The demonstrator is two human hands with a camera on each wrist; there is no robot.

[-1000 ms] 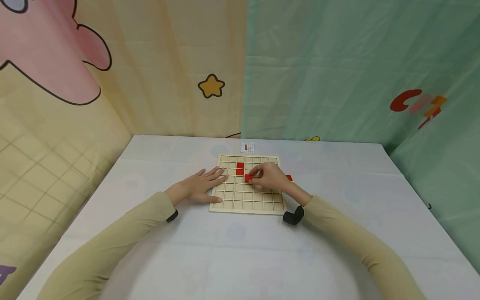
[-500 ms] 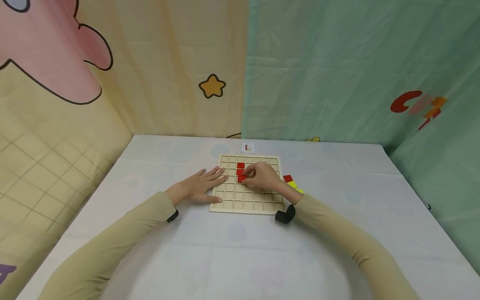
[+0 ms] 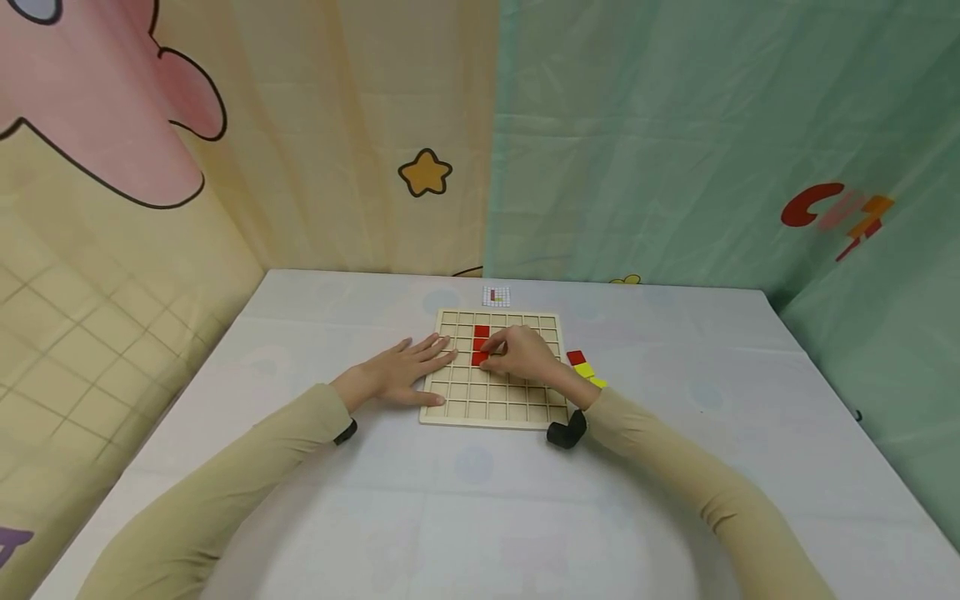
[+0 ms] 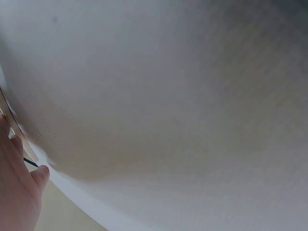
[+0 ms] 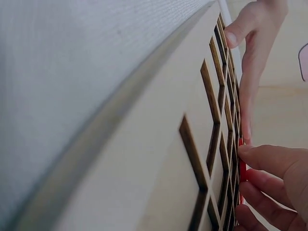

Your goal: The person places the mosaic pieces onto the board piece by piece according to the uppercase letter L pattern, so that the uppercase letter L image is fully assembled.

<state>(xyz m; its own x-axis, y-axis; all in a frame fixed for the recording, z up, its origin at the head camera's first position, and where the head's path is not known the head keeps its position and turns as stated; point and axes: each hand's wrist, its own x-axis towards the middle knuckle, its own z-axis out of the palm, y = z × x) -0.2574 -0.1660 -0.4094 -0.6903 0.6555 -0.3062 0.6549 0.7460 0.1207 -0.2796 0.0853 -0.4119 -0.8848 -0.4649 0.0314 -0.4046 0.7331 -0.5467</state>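
Note:
A pale wooden grid board (image 3: 480, 411) lies on the table. My left hand (image 3: 399, 372) rests flat on its left edge with fingers spread. In the head view, red square tiles (image 3: 482, 332) stand in a column on the board's upper part. The lowest red tile (image 3: 478, 359) is between the thumb and fingers of my right hand (image 3: 522, 352), which pinch it at its cell. The right wrist view shows this red tile (image 5: 242, 166) upright from that angle, between thumb and fingertips. Part of the board's right side is hidden under my right hand.
A red tile (image 3: 576, 357) and yellow tiles (image 3: 584, 370) lie on the white table (image 3: 480, 517) right of the board. A small printed grid card (image 3: 497, 297) lies behind the board. Patterned curtains (image 3: 637, 150) stand behind the table.
My right hand has moved left with the red tile, bringing it from one column over to below the two other red tiles. The loose tiles at right have come into view. My left hand stays put.

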